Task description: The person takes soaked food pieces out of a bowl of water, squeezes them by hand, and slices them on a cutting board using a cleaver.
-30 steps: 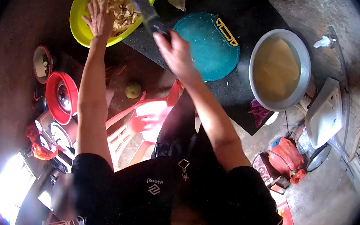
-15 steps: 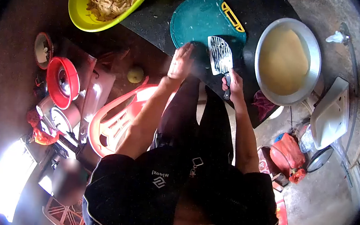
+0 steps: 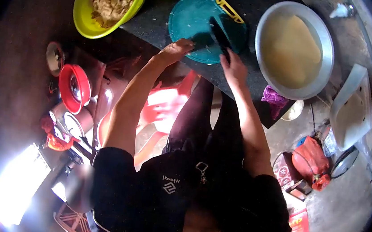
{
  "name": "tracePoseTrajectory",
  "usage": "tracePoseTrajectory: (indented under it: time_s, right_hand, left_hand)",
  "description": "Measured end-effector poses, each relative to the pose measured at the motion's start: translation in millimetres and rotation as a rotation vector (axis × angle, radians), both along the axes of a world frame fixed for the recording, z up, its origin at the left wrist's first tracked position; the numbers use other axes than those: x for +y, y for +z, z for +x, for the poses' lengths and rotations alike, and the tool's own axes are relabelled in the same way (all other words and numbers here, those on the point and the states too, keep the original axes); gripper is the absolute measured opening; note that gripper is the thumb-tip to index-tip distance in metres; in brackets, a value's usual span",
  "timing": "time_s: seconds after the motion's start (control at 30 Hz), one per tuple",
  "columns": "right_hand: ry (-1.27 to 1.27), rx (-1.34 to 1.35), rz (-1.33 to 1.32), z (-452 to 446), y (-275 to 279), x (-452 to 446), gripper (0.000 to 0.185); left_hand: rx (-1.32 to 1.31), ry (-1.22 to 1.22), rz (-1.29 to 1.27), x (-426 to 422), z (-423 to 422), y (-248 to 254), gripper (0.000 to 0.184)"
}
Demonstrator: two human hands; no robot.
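My right hand (image 3: 234,69) grips the dark handle of a broad-bladed kitchen knife (image 3: 219,33). The blade, seen nearly edge-on and dark, tilts over a round teal cutting board (image 3: 186,22) with a yellow handle insert. Small pale specks dot the board. At its near left edge is my left hand (image 3: 177,48), somewhat blurred, fingers stretched toward the board and nothing visible in them. Whether the fingertips touch the board I cannot tell.
On the black table (image 3: 147,25) stand a yellow-green bowl (image 3: 83,14) of pale sliced pieces and a metal basin (image 3: 260,56) of cloudy liquid. A purple cloth (image 3: 273,99) lies at the table's edge. Below are a red plastic chair (image 3: 165,97) and a red basin (image 3: 66,87).
The knife has turned from showing its shiny broad face to nearly edge-on, and has moved up over the board. My left hand has shifted left; the view has shifted slightly.
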State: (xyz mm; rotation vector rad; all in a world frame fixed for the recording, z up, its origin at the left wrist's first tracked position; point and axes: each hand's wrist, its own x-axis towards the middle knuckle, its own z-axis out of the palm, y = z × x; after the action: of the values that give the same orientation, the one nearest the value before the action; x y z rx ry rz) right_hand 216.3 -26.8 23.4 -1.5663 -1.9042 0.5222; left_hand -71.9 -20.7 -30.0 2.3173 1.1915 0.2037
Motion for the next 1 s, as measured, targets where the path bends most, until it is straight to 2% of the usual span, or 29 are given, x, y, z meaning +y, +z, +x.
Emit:
tracePoseTrajectory:
  time_s: [0.13,0.17,0.27,0.37,0.4,0.47,0.5,0.53,0.57,0.6,0.63,0.67,0.73,0.77,0.83,0.87,0.9,0.97,1.0]
  right_hand:
    - [0.118,-0.309,-0.183,-17,-7,18,0.04]
    - [0.131,-0.3,-0.141,-18,-16,20,0.041]
    - [0.121,-0.151,0.049,-18,-32,15,0.047]
    - [0.113,0.014,0.086,-4,30,20,0.045]
    - [0.117,0.073,0.094,12,52,25,0.044]
    - [0.0,-0.05,0.191,52,67,38,0.042]
    - [-0.103,-0.035,0.068,78,63,42,0.041]
    - [-0.154,-0.078,-0.047,111,43,48,0.046]
    - [-0.124,-0.346,0.0,146,17,52,0.062]
    - [-0.114,-0.514,-0.115,174,6,51,0.069]
    - [-0.105,-0.679,-0.233,194,0,53,0.077]
    - [-0.059,-0.76,-0.308,205,-1,59,0.079]
    - [0.038,-0.914,-0.463,219,0,67,0.083]
    - [0.011,-0.834,-0.48,223,1,65,0.08]
    - [0.048,-0.896,-0.405,236,-25,73,0.076]
    - [0.065,-0.925,-0.366,241,-34,76,0.073]
    - [0.126,-0.917,-0.449,229,2,82,0.061]
    - [0.182,-0.899,-0.41,229,10,89,0.054]
    - [0.213,-0.891,-0.389,232,11,91,0.051]
  left_hand:
    - [0.038,0.025,-0.029,-3,8,-7,0.027]
    - [0.028,0.076,-0.094,-2,12,-1,0.025]
    - [-0.071,0.044,-0.013,-1,24,13,0.022]
    - [-0.144,0.011,0.037,3,30,22,0.019]
    - [-0.094,0.026,-0.014,4,30,25,0.018]
    - [0.005,0.059,-0.118,4,35,28,0.017]
    - [-0.038,0.104,-0.098,3,35,27,0.016]
    - [-0.084,0.146,-0.077,3,35,26,0.014]
    - [-0.131,0.185,-0.053,5,35,23,0.013]
    - [-0.076,0.203,0.039,9,23,8,0.012]
    - [-0.164,0.271,0.079,19,13,12,0.013]
    - [-0.131,0.409,0.089,30,3,31,0.015]
    - [0.03,0.645,0.358,65,-28,72,0.01]
    - [-0.005,0.683,0.429,81,-50,97,0.009]
    - [0.21,0.822,0.457,117,-97,135,0.027]
    - [0.352,0.786,0.502,124,-105,146,0.032]
    - [0.493,0.749,0.551,132,-114,157,0.037]
    - [0.784,0.476,0.692,139,-118,166,0.041]
    - [0.581,0.554,0.635,138,-99,165,0.04]
